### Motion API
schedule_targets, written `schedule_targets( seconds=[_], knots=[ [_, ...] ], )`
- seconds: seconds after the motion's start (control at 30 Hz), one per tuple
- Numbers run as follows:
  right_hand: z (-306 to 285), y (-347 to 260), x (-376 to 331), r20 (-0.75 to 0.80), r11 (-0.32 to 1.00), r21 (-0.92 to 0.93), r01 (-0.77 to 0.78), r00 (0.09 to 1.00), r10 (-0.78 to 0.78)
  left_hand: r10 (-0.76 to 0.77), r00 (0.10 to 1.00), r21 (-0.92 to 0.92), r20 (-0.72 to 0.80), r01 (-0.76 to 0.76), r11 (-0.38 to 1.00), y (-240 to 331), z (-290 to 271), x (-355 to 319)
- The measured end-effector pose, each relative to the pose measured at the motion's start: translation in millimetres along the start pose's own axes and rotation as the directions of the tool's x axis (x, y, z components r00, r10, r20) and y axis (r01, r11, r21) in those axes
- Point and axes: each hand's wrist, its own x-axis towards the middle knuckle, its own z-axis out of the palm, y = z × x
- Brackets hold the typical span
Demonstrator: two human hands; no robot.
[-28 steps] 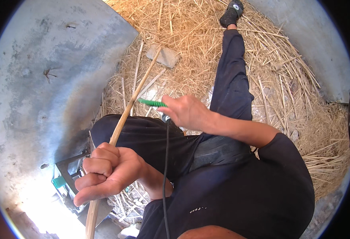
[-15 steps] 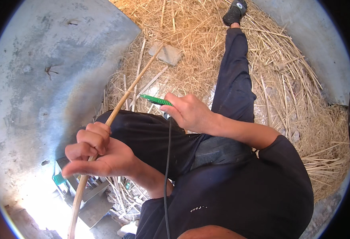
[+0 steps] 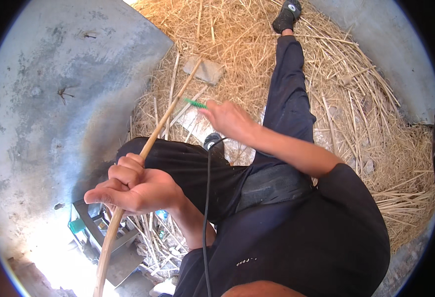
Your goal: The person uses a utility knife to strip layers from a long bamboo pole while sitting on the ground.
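Observation:
My left hand [image 3: 140, 187] is closed around a long, pale, slightly curved wooden stick [image 3: 167, 116]. The stick slants from the lower left up to the middle, passing over my bent left leg, and its far tip lies in front of a flat stone. My right hand [image 3: 230, 120] grips a slim green ribbed tool [image 3: 196, 103] that resembles a utility knife. Its front end points left at the far part of the stick; whether the two touch I cannot tell. Most of the tool is hidden in my fingers.
Straw-like shavings [image 3: 247, 44] cover the floor. Beyond the stick's tip is a flat stone slab [image 3: 207, 72]. A grey wall [image 3: 74, 79] stands at left, with a dark box-like stand [image 3: 121, 252] below it. A black cable [image 3: 208, 198] hangs down in front of me.
My right hand has moved away from me with the green tool, toward the stick's far end. My left hand has shifted slightly right with the stick.

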Motion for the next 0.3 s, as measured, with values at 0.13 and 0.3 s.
schedule_targets(
  seconds=[0.13, 0.3],
  knots=[
    [-11.1, -21.9, -12.7, -0.033, 0.993, 0.090, 0.073, 0.997, -0.070, 0.045, 0.998, 0.024, 0.048, -0.046, 0.999, 1.5, 1.8, -7.4],
    [10.3, 4.9, -1.3, 0.048, 0.993, 0.073, -0.090, 0.995, 0.087, -0.001, 1.000, 0.044, -0.010, 0.001, 0.999, -2.0, -0.7, -0.5]
  ],
)
